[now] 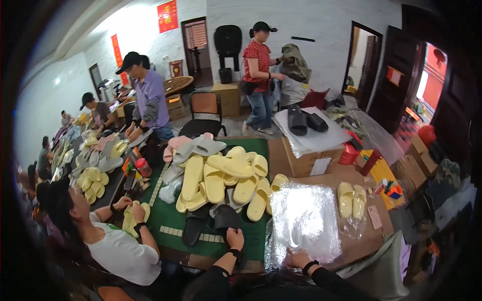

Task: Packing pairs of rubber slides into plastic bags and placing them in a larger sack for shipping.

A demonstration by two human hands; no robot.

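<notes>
Slippers fill the middle of the green mat [173, 215]: a heap of yellow slippers [226, 183] with a few grey and pink ones behind it. At the heap's near edge lies a dark grey slipper [225, 218], and the left hand [234, 239] rests on its near end, fingers curled over the edge and closed on it. A second dark slipper [193, 228] lies just beside it to the left. The right hand [297, 259] sits at the near edge of a stack of clear plastic bags [304, 223], fingers together and pressed on the plastic; whether they pinch a bag cannot be told. To the right of the bags, 1 pair of yellow slippers [351, 198] lies on the brown table [371, 236], well apart from both hands. A cardboard box [306, 158] behind carries 2 black slippers [305, 121] on a plastic sheet. At left, a seated person in a white top [120, 253] holds a yellow slipper, and other people work along a far table.
</notes>
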